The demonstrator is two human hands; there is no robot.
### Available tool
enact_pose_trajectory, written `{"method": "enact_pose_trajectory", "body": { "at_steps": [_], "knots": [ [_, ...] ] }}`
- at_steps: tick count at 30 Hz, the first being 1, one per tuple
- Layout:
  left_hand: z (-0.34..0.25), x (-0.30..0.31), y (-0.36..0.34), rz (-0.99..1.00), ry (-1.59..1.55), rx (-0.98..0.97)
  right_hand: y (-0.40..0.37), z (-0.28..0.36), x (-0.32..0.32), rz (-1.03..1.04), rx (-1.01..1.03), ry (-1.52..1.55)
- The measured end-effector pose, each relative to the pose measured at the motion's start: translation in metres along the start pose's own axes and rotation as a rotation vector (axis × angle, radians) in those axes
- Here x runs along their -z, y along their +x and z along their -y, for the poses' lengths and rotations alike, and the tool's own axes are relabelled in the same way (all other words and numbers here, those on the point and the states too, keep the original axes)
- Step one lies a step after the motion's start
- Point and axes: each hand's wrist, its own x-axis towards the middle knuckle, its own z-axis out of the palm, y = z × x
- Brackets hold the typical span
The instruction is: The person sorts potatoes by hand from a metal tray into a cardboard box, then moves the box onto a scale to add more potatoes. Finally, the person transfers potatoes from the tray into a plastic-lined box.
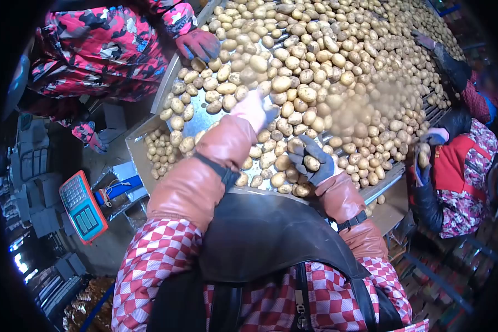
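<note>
My left hand point(251, 112), pale and washed out by glare, reaches over the metal sorting table point(200, 119) among loose potatoes. A potato point(264, 87) lies right at its fingertips, and the fingers are too smeared to read. In my right hand point(317, 161), which wears a grey-blue glove, a small potato point(311, 163) sits between the curled fingers and palm. More potatoes point(268, 160) lie between my two hands, along the table's near edge. Brown sleeve covers with dark straps show on both my forearms.
A large potato pile point(365, 66) spreads across the back and right. At the left, a co-worker's gloved hand point(198, 45) rests by the table rim. Another person's hand point(423, 157) holds a potato at the right. An orange scale point(83, 206) stands lower left, near a cardboard box point(140, 145) holding potatoes.
</note>
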Motion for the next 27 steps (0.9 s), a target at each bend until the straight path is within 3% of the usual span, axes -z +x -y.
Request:
{"method": "enact_pose_trajectory", "body": {
  "at_steps": [1,3,5,6,7,8,10,11,12,13,15,16,17,20,21,23,24,25,27],
  "knots": [
    [-0.007,-0.011,-0.013,0.012,-0.061,-0.078,-0.005,0.003,-0.020,-0.027,0.019,0.072],
    [-0.017,-0.040,-0.035,0.041,-0.206,-0.306,0.001,-0.007,0.001,0.125,0.157,-0.032],
    [-0.023,-0.051,-0.020,0.014,-0.235,-0.181,0.005,-0.007,-0.004,0.001,0.082,0.270],
    [-0.028,-0.052,-0.009,-0.015,-0.265,-0.069,0.012,-0.012,0.014,0.197,0.076,0.386],
    [-0.036,-0.048,-0.004,-0.016,-0.260,-0.074,0.016,-0.013,0.019,0.395,0.069,0.500],
    [-0.042,-0.045,-0.001,0.050,-0.122,-0.105,0.007,-0.016,0.027,0.247,0.293,-0.035],
    [-0.044,-0.021,-0.008,0.073,0.021,-0.091,0.005,-0.015,0.044,0.198,0.533,-0.693],
    [-0.045,-0.004,-0.018,0.115,0.161,-0.146,0.004,-0.016,0.053,0.228,0.552,-0.719],
    [-0.049,0.009,-0.031,0.159,0.294,-0.189,0.004,-0.016,0.060,0.283,0.515,-0.652],
    [-0.057,0.018,-0.043,0.209,0.421,-0.230,0.002,-0.018,0.067,0.400,0.309,0.094],
    [-0.077,0.021,-0.053,0.328,0.665,-0.326,-0.002,-0.013,0.078,0.343,0.158,0.403],
    [-0.064,-0.016,-0.028,0.135,0.426,-0.090,-0.004,-0.009,0.077,0.262,0.101,0.397],
    [-0.052,-0.030,-0.012,0.153,0.577,-0.200,-0.013,0.000,0.063,0.150,0.056,0.389],
    [-0.036,-0.041,-0.009,0.167,0.558,-0.218,-0.005,0.003,0.080,0.347,0.012,0.353],
    [-0.030,-0.047,-0.008,0.048,0.188,-0.010,-0.007,0.004,0.076,0.354,-0.007,0.332],
    [-0.017,-0.081,0.013,-0.104,-0.249,0.168,-0.005,0.004,0.070,0.318,-0.180,1.117],
    [-0.010,-0.097,0.023,-0.208,-0.467,0.231,-0.006,0.002,0.066,0.289,-0.234,1.311],
    [-0.012,-0.100,0.006,-0.297,-0.468,0.173,-0.007,-0.001,0.060,0.254,-0.286,1.504],
    [-0.014,-0.104,-0.039,-0.273,-0.513,-0.025,-0.003,-0.003,0.046,0.621,0.037,0.126]
  ]
}}
